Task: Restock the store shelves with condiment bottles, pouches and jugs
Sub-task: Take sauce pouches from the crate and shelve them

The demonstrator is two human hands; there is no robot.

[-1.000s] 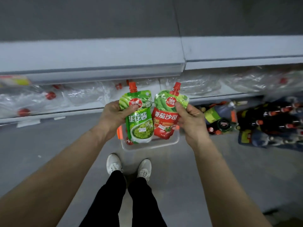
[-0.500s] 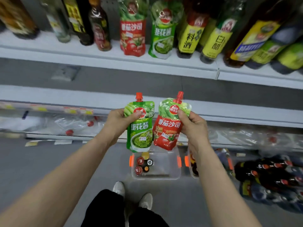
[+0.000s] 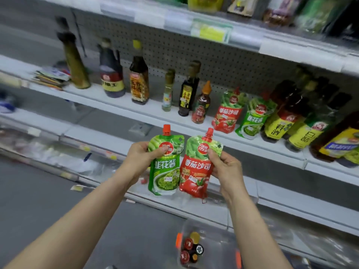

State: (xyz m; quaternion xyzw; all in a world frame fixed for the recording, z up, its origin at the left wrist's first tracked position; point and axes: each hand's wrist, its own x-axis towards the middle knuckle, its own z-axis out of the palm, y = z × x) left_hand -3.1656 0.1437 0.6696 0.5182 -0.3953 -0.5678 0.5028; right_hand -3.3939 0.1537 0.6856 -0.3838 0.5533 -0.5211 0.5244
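Item 1: green pouch, cap up, gripped at upper left by left hand, thumb across front.
Item 2: red pouch, touching the green one at its 3 o'clock, gripped by right hand.
Both held in air before shelf.
Matching stock (shelved red pouch, shelved green pouch) stands at 2 o'clock.
Clear bin at 6 o'clock.

Bare room on the shelf lies between the brown-label bottle and the small clear bottle. Toward its right end, standing pouches and yellow-label bottles crowd nearly to the front edge.
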